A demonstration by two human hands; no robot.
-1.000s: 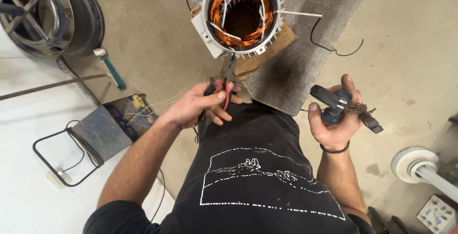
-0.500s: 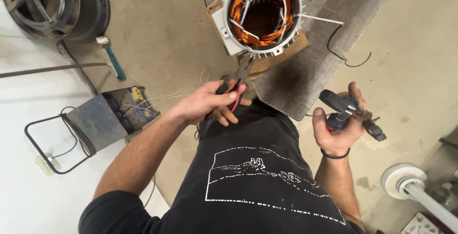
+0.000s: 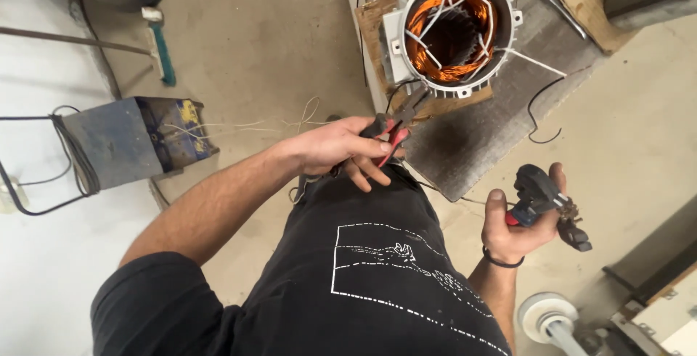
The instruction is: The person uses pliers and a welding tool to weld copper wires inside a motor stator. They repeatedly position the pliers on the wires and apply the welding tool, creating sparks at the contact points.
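Note:
My left hand (image 3: 341,149) grips a pair of red-handled pliers (image 3: 396,124), jaws pointing up toward the motor stator. The stator (image 3: 454,29) is a grey finned housing with copper windings and white sleeved leads, standing on a wooden board (image 3: 377,22) on a grey mat (image 3: 479,145). My right hand (image 3: 519,225) is held out to the right, closed around a black tool with a red part (image 3: 544,200), a dark cable end sticking out of it. The two hands are apart, the left one closer to the stator.
A blue and grey metal box wrapped with black cable (image 3: 127,138) sits on the floor at left. A green-handled hammer (image 3: 160,44) lies beyond it. A loose black wire (image 3: 541,113) curls on the mat. A white round base (image 3: 548,316) stands at lower right.
The view has shifted, so the stator sits further right and higher. My left hand with the pliers has stayed near its lower edge. My right hand has kept its hold on the black tool.

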